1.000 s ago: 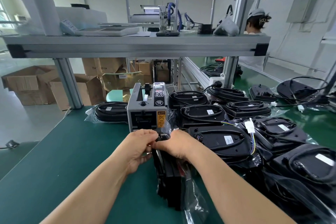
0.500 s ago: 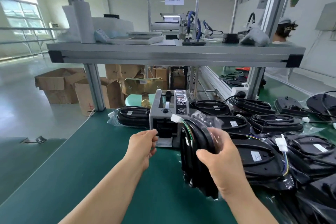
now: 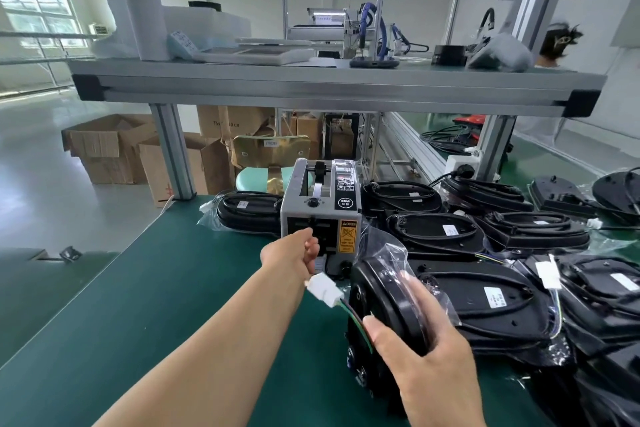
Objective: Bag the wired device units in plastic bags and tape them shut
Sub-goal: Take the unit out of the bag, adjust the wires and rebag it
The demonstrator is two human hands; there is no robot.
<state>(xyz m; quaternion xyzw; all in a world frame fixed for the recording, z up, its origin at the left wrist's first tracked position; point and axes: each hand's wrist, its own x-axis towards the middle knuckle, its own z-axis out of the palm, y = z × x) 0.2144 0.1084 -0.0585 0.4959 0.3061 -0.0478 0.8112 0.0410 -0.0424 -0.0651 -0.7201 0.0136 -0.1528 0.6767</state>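
- Leave alone the bagged unit point(image 3: 249, 215) lying flat on the bench point(image 3: 138, 305), just left of the tape dispenser point(image 3: 320, 215) (looks done already).
- Reaches with the left hand point(image 3: 294, 251) to the dispenser's front slot, fingers curled there; cannot tell if this grip already pinches a strip of tape or only touches the outlet.
- Pull the strip straight out and level, by one end only, to keep the sticky side off the skin and off itself.
- Mind the white connector point(image 3: 323, 291) sticking out on its wires just below that hand; tuck it inside the plastic bag point(image 3: 391, 250) before closing, or risk taping over the wires.
- Stands the wired device unit point(image 3: 388, 308) on edge on the bench, right of the dispenser, with the bag loose around its top.
- Clasps that unit with the right hand point(image 3: 426, 367), thumb in front and fingers over the rim; keep this grip firm, fold the loose mouth flat against the casing, then press the tape across the fold.
- Stay clear of the pile of units point(image 3: 519, 232) at right, to avoid snagging a cable.
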